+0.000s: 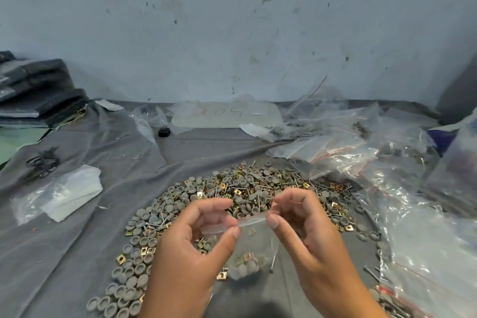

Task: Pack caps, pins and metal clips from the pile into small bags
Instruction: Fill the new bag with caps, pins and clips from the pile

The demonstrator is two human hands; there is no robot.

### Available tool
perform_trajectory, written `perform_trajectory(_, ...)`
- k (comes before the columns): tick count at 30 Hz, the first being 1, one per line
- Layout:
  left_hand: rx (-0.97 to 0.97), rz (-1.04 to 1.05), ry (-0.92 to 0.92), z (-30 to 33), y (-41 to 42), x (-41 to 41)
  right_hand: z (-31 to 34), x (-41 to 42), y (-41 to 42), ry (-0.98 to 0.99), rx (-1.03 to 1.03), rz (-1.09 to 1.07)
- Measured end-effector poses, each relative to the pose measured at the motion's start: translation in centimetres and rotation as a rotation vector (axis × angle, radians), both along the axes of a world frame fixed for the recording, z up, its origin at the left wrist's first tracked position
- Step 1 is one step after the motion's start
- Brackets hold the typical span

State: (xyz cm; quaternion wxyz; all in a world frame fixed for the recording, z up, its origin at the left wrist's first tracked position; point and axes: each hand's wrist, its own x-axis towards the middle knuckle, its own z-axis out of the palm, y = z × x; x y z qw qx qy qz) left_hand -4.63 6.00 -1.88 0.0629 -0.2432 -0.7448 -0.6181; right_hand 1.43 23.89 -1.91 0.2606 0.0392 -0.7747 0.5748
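A small clear bag (251,248) hangs between my hands above the grey cloth. Grey caps, a brass clip and a pin lie at its bottom. My left hand (196,245) pinches the left end of its top strip between thumb and fingers. My right hand (307,227) pinches the right end of the same strip. Behind and to the left spreads the pile (232,193) of grey round caps, thin pins and square brass clips.
Heaps of clear plastic bags (387,162) crowd the right side. A folded white bag (69,192) and dark wire rings (42,161) lie on the left. Dark folded packs (38,90) stack at far left by the wall (232,20).
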Motion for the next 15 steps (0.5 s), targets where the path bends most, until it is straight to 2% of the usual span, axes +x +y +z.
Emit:
perform_trajectory(7, -0.069, -0.039, 0.008, -0.2, 0.6, 0.1, -0.3, 0.6, 1.1, -0.021, 0.112, -0.022)
perform_trajectory(15, -0.089, -0.091, -0.024, 0.2, 1.4, 0.6, -0.8, 1.1, 1.2, -0.023, 0.088, -0.053)
